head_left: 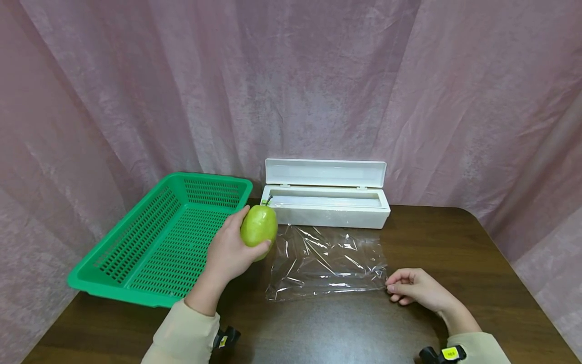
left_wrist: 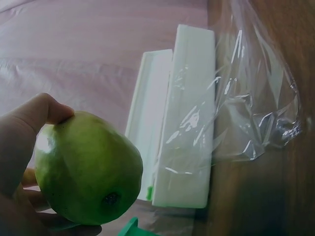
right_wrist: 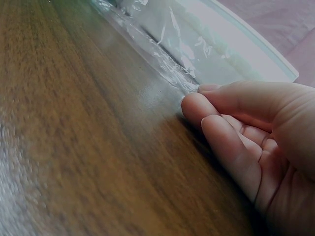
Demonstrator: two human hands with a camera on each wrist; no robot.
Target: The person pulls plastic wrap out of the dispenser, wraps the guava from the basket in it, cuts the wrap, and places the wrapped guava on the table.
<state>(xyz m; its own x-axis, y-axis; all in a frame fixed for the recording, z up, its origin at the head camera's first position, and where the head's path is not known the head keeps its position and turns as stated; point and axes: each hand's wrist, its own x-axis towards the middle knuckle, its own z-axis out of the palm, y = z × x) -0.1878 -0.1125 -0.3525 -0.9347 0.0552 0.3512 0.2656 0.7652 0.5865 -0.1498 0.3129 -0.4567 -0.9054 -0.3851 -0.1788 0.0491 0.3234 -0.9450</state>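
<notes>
My left hand (head_left: 229, 250) grips a green pear (head_left: 260, 226) with a dark stem, held up beside the basket's right side. In the left wrist view the thumb and fingers wrap the pear (left_wrist: 88, 167), its dark blossom end facing the camera. A sheet of clear plastic wrap (head_left: 325, 263) stretches from the front of a white dispenser box (head_left: 332, 216) over the table. At the sheet's near right corner, my right hand (head_left: 420, 290) pinches the film between thumb and forefinger, as the right wrist view shows at the fingertips (right_wrist: 197, 105).
A green slotted plastic basket (head_left: 159, 242) sits at the left of the dark wooden table (head_left: 432, 242). The dispenser's lid (head_left: 325, 173) stands raised at the back, close to a pink curtain (head_left: 318, 86). Both wrists wear small black cameras.
</notes>
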